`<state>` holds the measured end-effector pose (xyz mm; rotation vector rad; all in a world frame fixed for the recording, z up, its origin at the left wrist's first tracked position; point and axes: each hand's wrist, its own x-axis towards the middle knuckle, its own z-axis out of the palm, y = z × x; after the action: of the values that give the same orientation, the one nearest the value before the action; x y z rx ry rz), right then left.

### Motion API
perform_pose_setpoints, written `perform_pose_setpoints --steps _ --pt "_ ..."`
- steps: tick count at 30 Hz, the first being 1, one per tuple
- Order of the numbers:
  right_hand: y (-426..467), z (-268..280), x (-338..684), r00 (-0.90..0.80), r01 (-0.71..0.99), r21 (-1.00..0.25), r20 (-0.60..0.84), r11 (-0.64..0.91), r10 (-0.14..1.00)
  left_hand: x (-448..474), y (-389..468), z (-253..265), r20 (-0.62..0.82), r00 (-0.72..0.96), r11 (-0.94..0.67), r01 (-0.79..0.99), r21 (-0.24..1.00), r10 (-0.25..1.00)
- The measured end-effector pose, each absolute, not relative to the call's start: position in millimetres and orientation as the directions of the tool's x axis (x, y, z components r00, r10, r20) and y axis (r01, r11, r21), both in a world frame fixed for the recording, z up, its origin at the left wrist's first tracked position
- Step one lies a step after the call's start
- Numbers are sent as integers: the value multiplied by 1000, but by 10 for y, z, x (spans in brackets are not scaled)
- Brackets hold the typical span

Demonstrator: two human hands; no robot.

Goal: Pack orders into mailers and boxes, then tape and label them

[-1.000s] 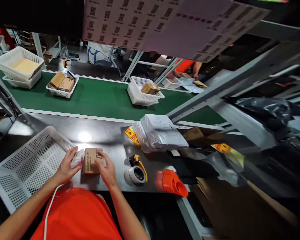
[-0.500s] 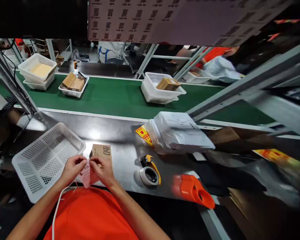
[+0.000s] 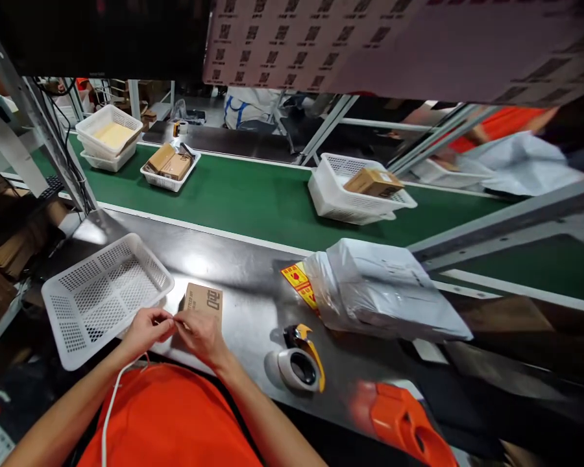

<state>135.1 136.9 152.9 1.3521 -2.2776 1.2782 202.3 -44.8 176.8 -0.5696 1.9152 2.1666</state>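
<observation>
My left hand and my right hand meet fingertip to fingertip above the front of the table. Both are closed in a pinch; whatever lies between the fingers is too small or hidden to make out. Right behind my right hand is a small brown cardboard box with dark print, its lower part covered by that hand. To the left of my left hand lies a white perforated plastic basket with nothing visible inside. A thin white cord runs down over the orange garment below my wrists.
A tape dispenser and a blurred orange tool lie rightward on the metal table. Behind them sits a grey plastic-wrapped parcel. A green conveyor carries white baskets, with a metal post at right.
The pinkish printed slip that showed between both hands is out of sight now. My fingertips have come closer together. The view has swung, so table and conveyor appear shifted rightward.
</observation>
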Motion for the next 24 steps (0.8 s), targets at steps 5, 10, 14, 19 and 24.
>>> perform_pose_setpoints --steps 5,10,14,19,24 --pt "1436 1464 1390 -538 -836 -461 587 297 -605 1968 -383 1643 -488 -865 -206 -460 864 -116" --pt "1503 1413 1422 -574 -817 -457 582 352 -576 1895 -355 1555 -549 -836 -323 -518 792 -4" --pt "1546 1457 1436 -617 -784 -507 572 359 -540 1843 -362 1566 -548 -835 -280 -540 794 58" --pt "1586 1485 1455 -634 -773 -462 587 435 -503 1775 -352 1610 -543 -833 -252 -550 796 103" --pt "1597 1452 1505 -653 -756 -466 575 459 -492 1713 -333 1646 -531 -842 -198 -539 819 99"
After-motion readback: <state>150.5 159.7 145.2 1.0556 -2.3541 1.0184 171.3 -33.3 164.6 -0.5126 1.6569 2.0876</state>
